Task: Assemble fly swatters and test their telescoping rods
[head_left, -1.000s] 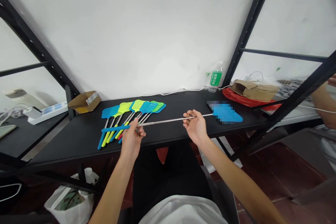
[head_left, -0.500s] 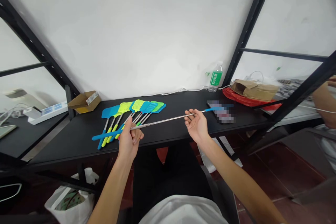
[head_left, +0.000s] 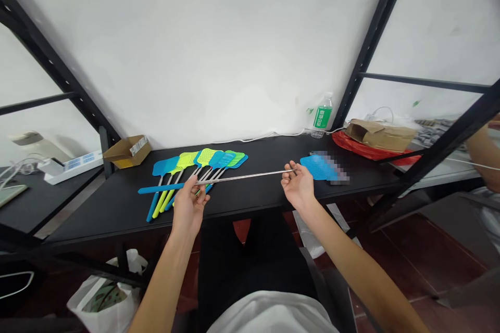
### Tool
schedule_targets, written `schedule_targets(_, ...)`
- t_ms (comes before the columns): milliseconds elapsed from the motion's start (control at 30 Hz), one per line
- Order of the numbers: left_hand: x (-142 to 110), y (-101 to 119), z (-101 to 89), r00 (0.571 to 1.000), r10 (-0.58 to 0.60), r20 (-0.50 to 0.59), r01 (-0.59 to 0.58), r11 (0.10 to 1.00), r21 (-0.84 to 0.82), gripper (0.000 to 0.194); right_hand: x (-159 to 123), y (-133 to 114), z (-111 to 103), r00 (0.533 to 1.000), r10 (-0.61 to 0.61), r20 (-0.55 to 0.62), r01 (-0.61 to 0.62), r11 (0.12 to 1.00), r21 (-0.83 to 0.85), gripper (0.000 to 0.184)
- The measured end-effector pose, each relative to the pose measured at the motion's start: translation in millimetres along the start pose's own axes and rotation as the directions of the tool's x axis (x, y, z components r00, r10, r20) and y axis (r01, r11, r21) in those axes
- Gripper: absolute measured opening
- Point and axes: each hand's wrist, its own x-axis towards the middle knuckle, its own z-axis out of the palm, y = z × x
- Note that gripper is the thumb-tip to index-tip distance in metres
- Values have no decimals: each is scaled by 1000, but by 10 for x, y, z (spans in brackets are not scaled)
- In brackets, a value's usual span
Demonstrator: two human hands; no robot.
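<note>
A blue fly swatter (head_left: 250,176) with a long extended metal shaft spans the space between my hands, above the front of the black desk. My left hand (head_left: 190,199) is closed around it where the blue handle meets the shaft. The fingers of my right hand (head_left: 297,183) pinch the shaft close to the blue mesh head, which shows its broad face at the right. Beyond my left hand, several blue, yellow and green fly swatters (head_left: 205,157) lie in an overlapping row, heads toward the wall and handles toward me.
An open cardboard box (head_left: 127,152) stands at the desk's (head_left: 258,153) back left. By the wall at the right is a bottle with a green label (head_left: 322,116). A blurred-out flat object (head_left: 339,171) lies behind the swatter head. Further right are a brown paper bag (head_left: 380,134) and red material (head_left: 353,146).
The held swatter has rolled about its shaft, so its head, edge-on before, now shows its flat face. Its handle end has risen slightly, and my right hand has shifted a little right.
</note>
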Motion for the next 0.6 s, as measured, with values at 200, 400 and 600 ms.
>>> schedule_targets(200,26,-18,-29,999,49,18,-49,999,5,27,28,-1,-42,999,-40,27,41,999,-11,5)
schedule_targets(400,27,43,-45,997,71,12,-71,997,-5,28,73,-31,-82,996,-87,31,87,996,2,4)
schedule_targets(600,45,2,-59,997,76,29,-76,997,-5,29,9,-79,-34,998,-62,12,61,993,98,2)
